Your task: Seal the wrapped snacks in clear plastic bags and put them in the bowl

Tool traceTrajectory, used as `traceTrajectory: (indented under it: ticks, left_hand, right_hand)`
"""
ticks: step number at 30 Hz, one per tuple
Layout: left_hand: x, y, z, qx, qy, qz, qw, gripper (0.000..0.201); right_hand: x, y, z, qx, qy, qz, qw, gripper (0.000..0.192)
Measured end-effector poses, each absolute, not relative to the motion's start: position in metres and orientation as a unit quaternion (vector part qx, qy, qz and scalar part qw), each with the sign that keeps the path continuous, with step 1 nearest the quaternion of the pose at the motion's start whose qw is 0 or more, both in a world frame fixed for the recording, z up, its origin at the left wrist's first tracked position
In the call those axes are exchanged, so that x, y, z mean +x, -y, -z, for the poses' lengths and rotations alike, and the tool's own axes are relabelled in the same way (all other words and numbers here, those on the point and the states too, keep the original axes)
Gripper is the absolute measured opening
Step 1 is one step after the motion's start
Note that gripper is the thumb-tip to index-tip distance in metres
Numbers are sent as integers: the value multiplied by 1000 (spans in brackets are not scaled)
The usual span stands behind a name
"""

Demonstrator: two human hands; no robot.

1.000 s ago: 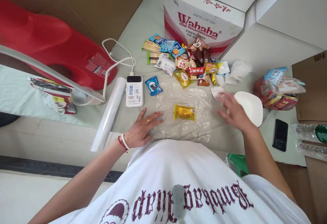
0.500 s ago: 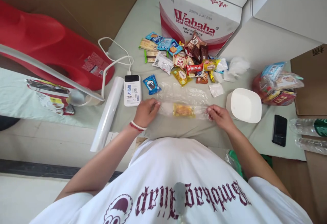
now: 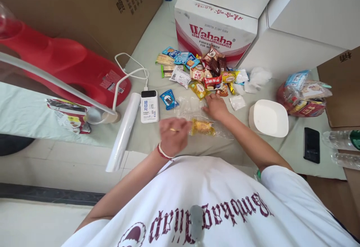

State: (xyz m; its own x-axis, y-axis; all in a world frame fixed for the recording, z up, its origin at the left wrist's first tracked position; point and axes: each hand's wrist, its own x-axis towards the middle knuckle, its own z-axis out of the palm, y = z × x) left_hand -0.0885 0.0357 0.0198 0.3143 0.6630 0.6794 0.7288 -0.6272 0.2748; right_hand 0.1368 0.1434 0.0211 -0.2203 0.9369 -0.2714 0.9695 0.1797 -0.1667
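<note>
A golden snack in a clear yellow wrapper (image 3: 203, 127) lies on a crumpled sheet of clear plastic (image 3: 187, 106) at the near side of the table. My left hand (image 3: 174, 136) is raised by the snack's left end, slightly blurred. Its fingers are curled in, and whatever they may hold is hidden. Beyond the snack, my right hand (image 3: 216, 107) rests low over the plastic, thumb and fingers apart. Its fingertips come close to a yellow snack packet (image 3: 198, 89) at the front of a pile of wrapped snacks (image 3: 213, 83).
A power bank (image 3: 149, 108) with a white cable and a plastic roll (image 3: 123, 132) lie left. A blue packet (image 3: 168, 99) is nearby. Right are a white tub (image 3: 268, 117), a bag of snacks (image 3: 303, 97) and a phone (image 3: 311, 145). Behind stands a Wahaha carton (image 3: 213, 29).
Both hands were at the ends of the plastic around the snack. The right has moved forward and inward over the plastic; the left has come toward me and inward, by the snack.
</note>
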Motion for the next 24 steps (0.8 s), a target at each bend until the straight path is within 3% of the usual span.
traceTrajectory:
  ticks: [3, 8, 12, 15, 19, 21, 24]
  left_hand:
    - [-64, -29, -14, -907, 330, 261, -5, 32]
    - [-50, -40, 4, -904, 384, 153, -106, 36]
    - [-68, -38, 13, -875, 390, 178, -225, 34]
    - [-90, -34, 20, -787, 433, 287, -333, 33]
    - [-101, -40, 20, -591, 629, 426, -271, 33]
    - [-97, -47, 14, -589, 671, 390, -226, 35]
    - [-91, -53, 3, -667, 670, 238, -225, 38]
  right_hand:
    - [136, -150, -24, 627, -750, 197, 70, 32]
    - [154, -113, -54, 512, -841, 177, 17, 28]
    - [157, -56, -50, 439, -877, 191, 40, 39]
    - [156, -30, -32, 431, -883, 184, 42, 55]
    - [154, -19, -18, 415, -896, 152, 40, 59]
    - [154, -18, -16, 420, -895, 147, 34, 58]
    - [157, -18, -13, 437, -884, 165, 21, 56]
